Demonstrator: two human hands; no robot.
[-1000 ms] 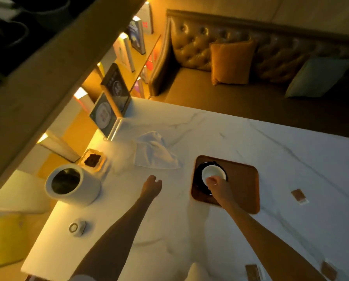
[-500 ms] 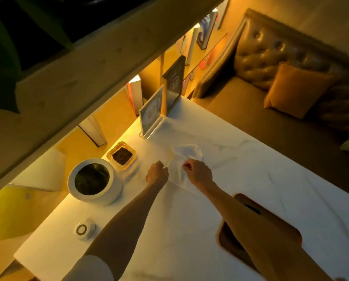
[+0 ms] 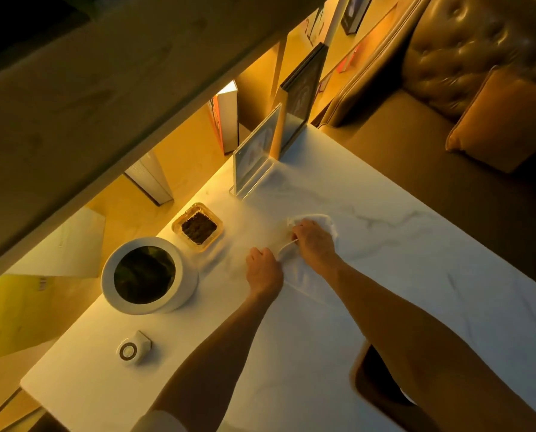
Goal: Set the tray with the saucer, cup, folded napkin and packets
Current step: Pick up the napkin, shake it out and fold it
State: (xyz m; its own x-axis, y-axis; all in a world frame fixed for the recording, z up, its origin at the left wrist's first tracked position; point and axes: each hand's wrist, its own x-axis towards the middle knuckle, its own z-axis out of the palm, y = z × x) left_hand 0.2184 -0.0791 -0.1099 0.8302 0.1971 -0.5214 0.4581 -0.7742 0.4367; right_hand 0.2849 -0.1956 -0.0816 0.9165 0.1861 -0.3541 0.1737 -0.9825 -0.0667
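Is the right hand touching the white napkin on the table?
Touching. The head view shows the right hand resting on the white napkin, its fingers pinching a raised fold of the cloth.

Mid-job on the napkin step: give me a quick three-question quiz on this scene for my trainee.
1. True or false: the white cloth napkin lies on the brown wooden tray.
2. Multiple choice: which stands nearest the white round pot? A) the square glass dish with dark contents; B) the clear acrylic sign holder; C) the tray.
3. Short answer: which hand lies over the napkin and pinches its raised edge?

Key: 1. False, it lies on the white marble table. 2. A. 3. The right hand.
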